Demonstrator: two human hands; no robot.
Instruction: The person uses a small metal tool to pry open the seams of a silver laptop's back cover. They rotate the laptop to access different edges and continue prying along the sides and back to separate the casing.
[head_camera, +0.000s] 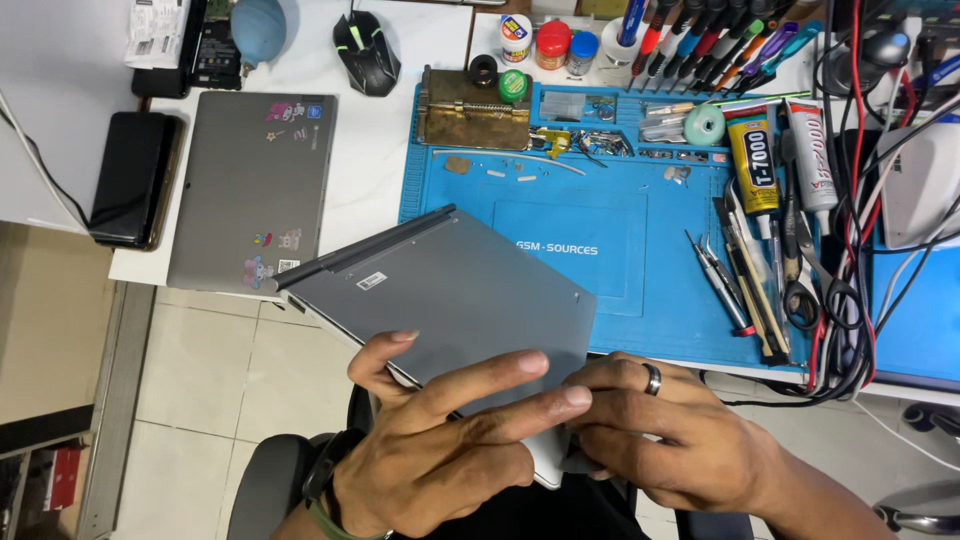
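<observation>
While the grey keyboard cover (440, 290) hangs at lower centre of the frame, half over the blue repair mat (610, 240) and half off the desk edge, I see both hands on its near corner. My left hand (440, 440) lays its fingers flat on top with the thumb beneath; my right hand (660, 430) pinches the corner edge tight. I judge it thin, stiff, light and rather slick, best held by its edges. I count one cover, one grey tablet (250, 185) at upper left, one mouse (366, 52), two glue tubes (780, 160).
</observation>
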